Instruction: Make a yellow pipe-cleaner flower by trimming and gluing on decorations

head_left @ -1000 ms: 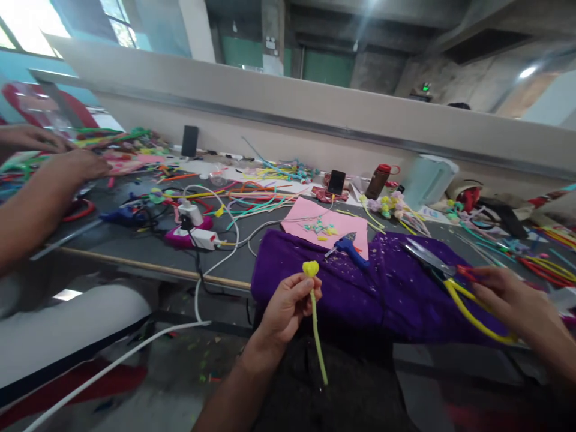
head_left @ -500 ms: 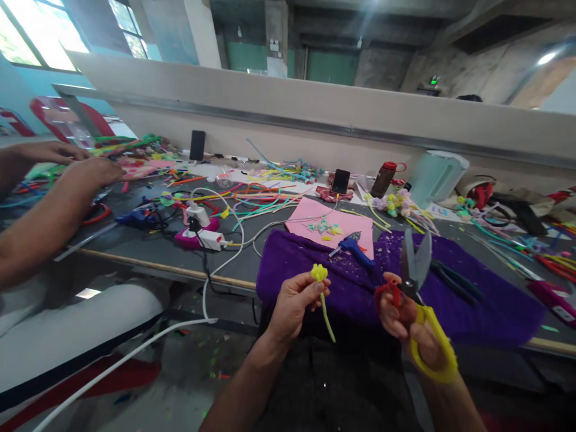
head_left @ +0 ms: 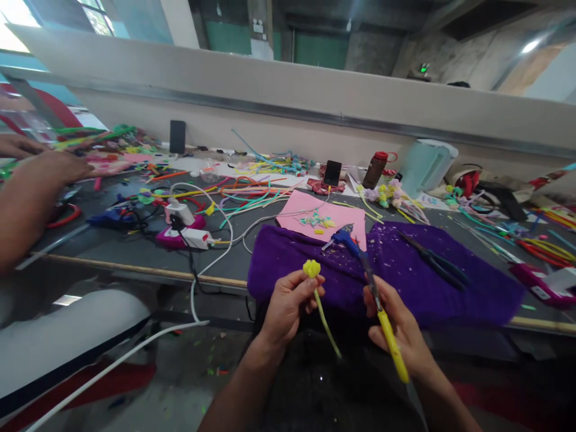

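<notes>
My left hand pinches a yellow-green pipe-cleaner flower just below its curled yellow head; the stem hangs down toward my lap. My right hand is closed round the yellow handles of a pair of scissors, seen edge-on, blades pointing up and away over the purple cloth. The two hands are close together in front of the table edge, the blades a little right of the flower.
A blue glue gun and a pink sheet lie beyond the cloth, dark pliers on its right. Loose pipe cleaners, cables and a power strip cover the table. Another person's arm works at far left.
My right hand brought the scissors in from the right and turned them from flat-on to edge-on, nearer the flower. The left hand has held the flower in about the same spot.
</notes>
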A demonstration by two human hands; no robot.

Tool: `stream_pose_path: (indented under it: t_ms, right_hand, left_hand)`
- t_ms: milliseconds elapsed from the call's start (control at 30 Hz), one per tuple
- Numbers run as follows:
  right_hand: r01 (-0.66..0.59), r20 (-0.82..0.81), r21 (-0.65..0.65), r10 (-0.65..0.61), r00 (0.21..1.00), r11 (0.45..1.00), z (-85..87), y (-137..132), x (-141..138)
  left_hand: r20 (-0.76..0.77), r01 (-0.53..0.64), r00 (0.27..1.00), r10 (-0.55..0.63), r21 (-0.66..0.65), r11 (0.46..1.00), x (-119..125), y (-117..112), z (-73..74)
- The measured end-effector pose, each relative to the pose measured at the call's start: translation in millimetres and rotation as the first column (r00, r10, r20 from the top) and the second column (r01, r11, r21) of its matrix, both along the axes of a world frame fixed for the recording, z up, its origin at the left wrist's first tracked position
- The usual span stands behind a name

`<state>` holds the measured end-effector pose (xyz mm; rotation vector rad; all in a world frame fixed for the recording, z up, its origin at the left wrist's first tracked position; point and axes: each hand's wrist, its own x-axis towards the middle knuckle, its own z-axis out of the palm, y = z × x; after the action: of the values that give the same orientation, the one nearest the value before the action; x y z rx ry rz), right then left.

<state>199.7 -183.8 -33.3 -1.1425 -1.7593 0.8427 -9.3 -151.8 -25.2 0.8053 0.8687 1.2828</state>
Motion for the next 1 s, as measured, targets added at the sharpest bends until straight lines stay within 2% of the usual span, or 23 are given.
stream_pose_path:
  t_ms: [67,167,433,633,1000]
  right_hand:
    - [0.042,0.073,0.025,-0.044,0.996,0.999,0.5,-0.2,-6.9]
    - [0.084,0.139,0.061,-0.092,0.986,0.995,2.8,-1.1,-17.5]
    - [0.024,0.243,0.108,-0.05,0.969,0.994,2.8,-1.0,-31.0]
    - [0.027,0.305,0.215,-0.093,0.948,0.976,-4.8,1.1,-33.2]
    - [0.013,0.316,0.259,-0.097,0.944,0.966,-11.9,3.5,-34.9]
  left_hand:
    - [0.094,0.039,0.995,-0.035,-0.04,0.998,0.3,0.4,1.5]
    - [0.144,0.064,0.988,-0.053,-0.073,0.995,0.9,-0.4,2.4]
    - [0.163,0.065,0.985,-0.055,-0.061,0.996,7.3,-2.5,-1.9]
    - [0.153,0.049,0.988,-0.038,-0.067,0.997,9.7,-3.7,-6.5]
    - [0.126,-0.002,0.992,0.008,-0.055,0.999,11.8,-2.8,-12.7]
